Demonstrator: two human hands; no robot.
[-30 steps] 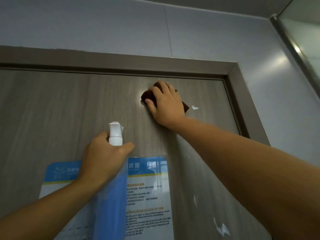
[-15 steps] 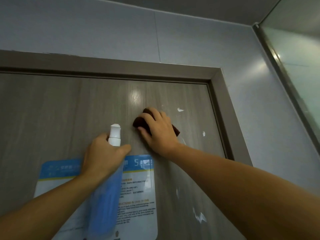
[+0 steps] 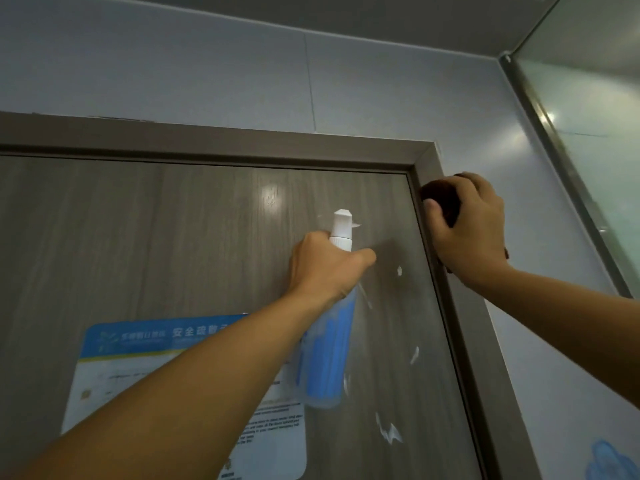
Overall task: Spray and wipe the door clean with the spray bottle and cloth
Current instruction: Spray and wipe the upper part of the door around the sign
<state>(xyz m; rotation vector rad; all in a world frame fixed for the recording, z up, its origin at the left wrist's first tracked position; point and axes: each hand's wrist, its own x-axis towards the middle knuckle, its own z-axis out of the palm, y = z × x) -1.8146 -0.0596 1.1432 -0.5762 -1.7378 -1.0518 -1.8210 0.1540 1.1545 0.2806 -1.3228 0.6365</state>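
Door [image 3: 173,237] of grey wood grain fills the lower left of the head view, its darker frame [image 3: 242,143] running along the top and down the right side. The left hand [image 3: 322,268], near the middle of the view, is curled round the neck of the spray bottle [image 3: 329,351], thumb lying across toward 3 o'clock. The bottle is upright and close in front of the door face, its white nozzle [image 3: 342,225] at 12 o'clock from the hand and its translucent blue body hanging below at 6 o'clock.

The right hand [image 3: 467,230], at 2 o'clock from the left hand, grips the dark brown cloth [image 3: 440,199] with bent fingers and presses it on the vertical part of the frame, just under the top right corner. Part of the cloth shows past the fingers toward 10 o'clock.

White flecks [image 3: 389,433] dot the door at 5 o'clock from the bottle. A blue and white notice [image 3: 138,358] is stuck on the door at 7 o'clock, partly behind the left forearm. Pale wall panels [image 3: 381,81] rise above the frame, and a glass pane [image 3: 595,116] stands at far right.
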